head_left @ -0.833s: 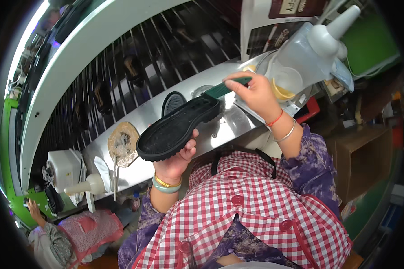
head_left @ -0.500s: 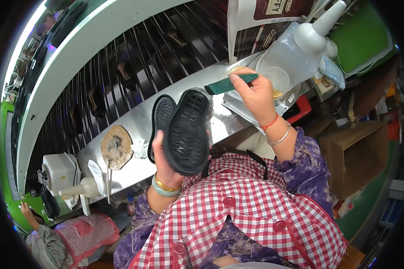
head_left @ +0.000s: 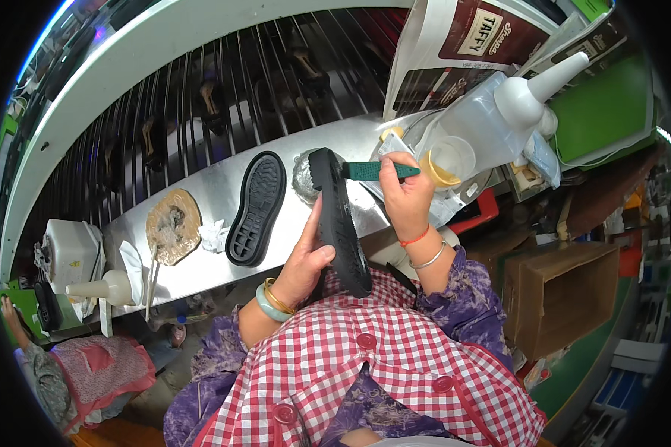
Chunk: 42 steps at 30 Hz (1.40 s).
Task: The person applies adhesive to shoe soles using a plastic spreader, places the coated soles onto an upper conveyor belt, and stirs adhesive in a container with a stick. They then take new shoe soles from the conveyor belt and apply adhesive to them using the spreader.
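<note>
My left hand (head_left: pixel 306 270) is closed on a black shoe sole (head_left: pixel 341 231), tipped up so that its side edge faces me. In my right hand (head_left: pixel 408 195) is a flat green-handled brush (head_left: pixel 373 172), pinched between thumb and fingers. Its far end meets the edge of the sole near the top; the bristles cannot be made out. A second black shoe sole (head_left: pixel 256 208) lies on the metal bench, hollow side up. Behind the held sole, partly hidden, sits a crinkled silvery lump (head_left: pixel 303 180). Right of my right hand stands a clear cup (head_left: pixel 455 156) with a yellowish rim.
A large translucent bottle (head_left: pixel 473 112) with a white nozzle leans at the right. Rows of metal rods (head_left: pixel 224 97) run behind the bench (head_left: pixel 183 281). A brown sticky-looking pad (head_left: pixel 173 227) and crumpled tissue (head_left: pixel 214 236) lie left. A cardboard box (head_left: pixel 529 309) stands right; another person (head_left: pixel 82 372) is lower left.
The held sole has turned from bottom-up view onto its edge and moved slightly right. The brush has come down to its edge. The second sole now shows fully on the bench.
</note>
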Each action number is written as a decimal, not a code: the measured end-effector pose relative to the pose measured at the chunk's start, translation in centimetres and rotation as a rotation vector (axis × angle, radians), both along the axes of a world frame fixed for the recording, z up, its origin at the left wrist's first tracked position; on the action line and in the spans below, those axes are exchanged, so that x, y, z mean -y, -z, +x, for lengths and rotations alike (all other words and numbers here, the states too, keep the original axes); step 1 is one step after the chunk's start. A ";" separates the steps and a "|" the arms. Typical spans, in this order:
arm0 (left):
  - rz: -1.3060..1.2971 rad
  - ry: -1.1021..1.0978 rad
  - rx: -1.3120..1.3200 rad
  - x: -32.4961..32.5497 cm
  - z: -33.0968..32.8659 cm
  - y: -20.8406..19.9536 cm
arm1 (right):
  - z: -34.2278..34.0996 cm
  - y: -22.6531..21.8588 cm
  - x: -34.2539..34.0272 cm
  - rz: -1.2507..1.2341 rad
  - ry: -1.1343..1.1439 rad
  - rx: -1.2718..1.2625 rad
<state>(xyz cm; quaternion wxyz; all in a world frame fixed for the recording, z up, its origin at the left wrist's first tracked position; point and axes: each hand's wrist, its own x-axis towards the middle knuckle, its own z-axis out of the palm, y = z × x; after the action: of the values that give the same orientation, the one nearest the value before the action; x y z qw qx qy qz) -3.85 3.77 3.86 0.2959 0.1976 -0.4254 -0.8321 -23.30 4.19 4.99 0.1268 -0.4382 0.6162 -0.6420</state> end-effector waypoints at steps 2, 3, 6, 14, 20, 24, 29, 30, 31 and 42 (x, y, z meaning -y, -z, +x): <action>-0.028 -0.002 0.024 0.0 -0.1 0.2 | 0.5 -0.5 -0.1 -0.047 0.024 -0.030; -0.037 -0.004 0.031 0.0 -0.2 0.3 | 0.7 -0.7 -0.4 -0.095 0.049 -0.055; -0.042 -0.006 0.046 -0.1 -0.4 0.2 | 0.7 -0.6 -1.1 -0.011 -0.035 -0.140; -0.009 -0.017 0.061 -0.2 -0.8 0.0 | 0.6 -1.3 -4.1 0.043 -0.003 -0.158; 0.048 -0.065 0.066 -0.5 -0.9 -0.6 | 1.6 -2.3 -6.0 -0.020 -0.065 -0.232; 0.070 -0.084 0.041 -0.8 -1.0 -0.9 | 1.3 -2.2 -7.5 0.015 0.040 -0.114; 0.036 -0.141 0.042 -0.3 -1.7 -1.2 | 0.4 -1.7 -8.6 0.003 -0.037 -0.143; 0.026 -0.142 0.042 -0.1 -1.7 -1.0 | 0.2 -1.8 -8.9 0.023 0.000 -0.070; 0.006 -0.141 0.058 0.1 -1.6 -0.8 | 0.3 -1.7 -9.0 0.014 0.000 -0.068; -0.083 0.082 -0.202 1.3 -6.1 -7.6 | -5.7 -2.5 -12.6 -0.286 0.372 0.226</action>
<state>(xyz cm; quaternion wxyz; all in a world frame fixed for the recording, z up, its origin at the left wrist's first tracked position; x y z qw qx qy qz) -9.98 2.44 11.47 0.3107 0.0828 -0.4354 -0.8409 -29.01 16.75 7.52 0.0114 -0.2565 0.5711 -0.7797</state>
